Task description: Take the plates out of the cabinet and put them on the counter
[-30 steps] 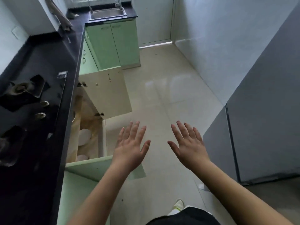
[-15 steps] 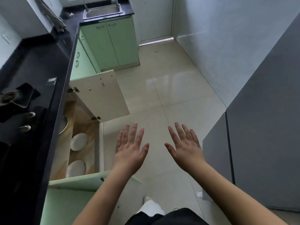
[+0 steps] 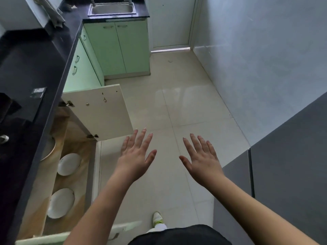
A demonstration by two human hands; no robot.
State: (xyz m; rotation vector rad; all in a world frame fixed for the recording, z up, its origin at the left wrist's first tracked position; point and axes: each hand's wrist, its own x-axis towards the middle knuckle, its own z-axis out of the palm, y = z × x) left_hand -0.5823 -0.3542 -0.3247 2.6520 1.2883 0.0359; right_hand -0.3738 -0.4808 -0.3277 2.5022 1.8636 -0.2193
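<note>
Two white plates lie on the wooden floor of the open lower cabinet (image 3: 77, 144) at the left: a far plate (image 3: 69, 164) and a near plate (image 3: 61, 203). A third round dish (image 3: 47, 149) shows partly under the black counter (image 3: 35, 68). My left hand (image 3: 136, 156) and my right hand (image 3: 201, 160) hover side by side over the floor tiles, fingers straight and spread, holding nothing. Both are to the right of the cabinet opening and touch nothing.
Both cabinet doors stand open: the far door (image 3: 100, 110) juts into the aisle, the near door (image 3: 53, 238) sits at the bottom edge. A sink (image 3: 112, 8) lies at the far end. Grey panels (image 3: 283, 174) line the right side. A stove knob (image 3: 3, 138) sits at the left.
The camera has shifted so more of the cabinet's inside shows, and both plates now appear in full. My hands have stayed open and spread, drifting slightly rightward in view.
</note>
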